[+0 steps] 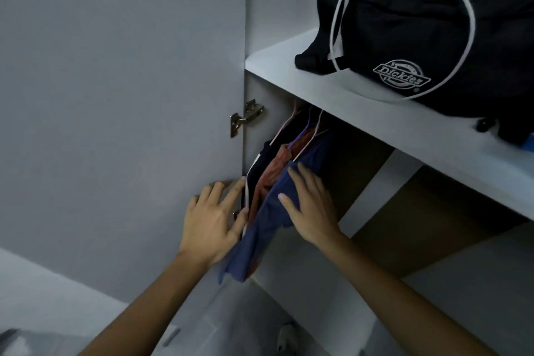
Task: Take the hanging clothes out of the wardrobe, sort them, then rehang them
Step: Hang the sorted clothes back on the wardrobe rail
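Below the shelf (pixel 332 101), the clothes (pixel 271 182) are hanging bunched against the door (pixel 121 95). The left hand (pixel 213 222) and right hand (pixel 309 205) are pressing flat, fingers straight, gripping nothing; hangers (pixel 300 136) risk tangling or slipping off.

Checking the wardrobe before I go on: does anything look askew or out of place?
The hanging clothes sit bunched against the left wall and slant instead of hanging straight, the blue garment outermost. On the shelf, loose white hangers rest on a black bag.
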Demonstrator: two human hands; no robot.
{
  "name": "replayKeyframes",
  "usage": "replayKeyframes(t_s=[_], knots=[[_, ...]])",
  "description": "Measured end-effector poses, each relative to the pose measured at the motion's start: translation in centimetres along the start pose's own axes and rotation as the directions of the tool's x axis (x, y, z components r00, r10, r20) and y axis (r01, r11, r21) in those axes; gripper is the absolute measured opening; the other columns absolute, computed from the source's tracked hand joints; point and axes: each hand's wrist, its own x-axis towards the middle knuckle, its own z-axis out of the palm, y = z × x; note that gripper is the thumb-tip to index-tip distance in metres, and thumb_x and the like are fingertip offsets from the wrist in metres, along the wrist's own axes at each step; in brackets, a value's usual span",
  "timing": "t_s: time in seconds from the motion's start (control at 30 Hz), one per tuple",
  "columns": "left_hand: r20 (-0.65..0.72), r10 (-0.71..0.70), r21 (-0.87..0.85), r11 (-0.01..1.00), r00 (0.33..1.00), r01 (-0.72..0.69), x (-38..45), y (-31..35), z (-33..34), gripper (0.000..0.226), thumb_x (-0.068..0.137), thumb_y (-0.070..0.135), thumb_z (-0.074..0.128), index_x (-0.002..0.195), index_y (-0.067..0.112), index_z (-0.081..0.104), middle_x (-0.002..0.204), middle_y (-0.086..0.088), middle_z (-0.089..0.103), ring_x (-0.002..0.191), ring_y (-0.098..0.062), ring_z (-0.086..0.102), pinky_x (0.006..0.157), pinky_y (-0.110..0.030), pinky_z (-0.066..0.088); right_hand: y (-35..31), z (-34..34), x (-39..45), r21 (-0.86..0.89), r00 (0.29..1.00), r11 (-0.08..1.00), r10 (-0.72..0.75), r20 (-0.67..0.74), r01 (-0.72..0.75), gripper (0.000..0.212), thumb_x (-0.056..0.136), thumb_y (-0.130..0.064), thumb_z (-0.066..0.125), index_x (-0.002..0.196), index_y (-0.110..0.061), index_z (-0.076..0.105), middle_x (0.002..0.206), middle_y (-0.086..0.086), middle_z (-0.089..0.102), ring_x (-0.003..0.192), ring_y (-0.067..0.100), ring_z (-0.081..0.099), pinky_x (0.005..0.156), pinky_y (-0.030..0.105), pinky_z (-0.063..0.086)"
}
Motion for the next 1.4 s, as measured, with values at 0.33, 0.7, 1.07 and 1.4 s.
replayKeyframes(t_s=[0.33,0.7,1.07,1.4], knots=[[-0.094,-0.390,0.016,0.919,0.916,0.393,-16.1,-3.5,-3.7,0.059,0.103,0.051,0.046,0.157,0.026,0.045,0.145,0.001,0.054,0.132,-0.024,0.052,0.094,-0.040,0.045,-12.6,4.9,-6.0,0.177,0.847,0.861,-0.503,0.170,0.476,0.068,0.102,-0.058,0.048,0.160,-0.025,0.036,0.166,0.000,0.032,0.149,0.026,0.034,0.119,0.045,0.033],[-0.409,-0.850,0.016,0.358,0.333,0.934,-37.6,-4.2,-12.0,0.070,0.101,0.061,0.044,0.163,0.033,0.030,0.162,0.000,0.040,0.148,-0.026,0.037,0.114,-0.047,0.036,-30.8,10.2,-14.6,0.501,0.368,0.461,-0.887,0.277,0.732,0.064,0.100,-0.053,0.052,0.157,-0.028,0.039,0.159,-0.007,0.039,0.147,0.016,0.036,0.119,0.042,0.034],[-0.558,-0.829,-0.108,0.029,-0.036,0.994,-61.4,-9.2,-22.6,0.070,0.097,0.059,0.047,0.161,0.032,0.036,0.159,0.001,0.044,0.144,-0.027,0.042,0.110,-0.048,0.041,-54.9,17.3,-29.4,0.589,0.065,0.205,-0.966,0.251,0.782,0.064,0.100,-0.056,0.049,0.158,-0.032,0.036,0.156,-0.009,0.043,0.144,0.017,0.038,0.115,0.048,0.037],[-0.584,-0.783,-0.221,-0.103,-0.216,0.970,-73.1,-15.6,-28.6,0.067,0.099,0.060,0.043,0.160,0.031,0.038,0.150,0.009,0.049,0.138,-0.021,0.045,0.108,-0.047,0.043,-70.8,23.6,-37.1,0.639,-0.155,0.027,-0.961,0.228,0.768,0.063,0.103,-0.059,0.045,0.158,-0.031,0.037,0.154,-0.014,0.044,0.144,0.009,0.035,0.118,0.040,0.035]])
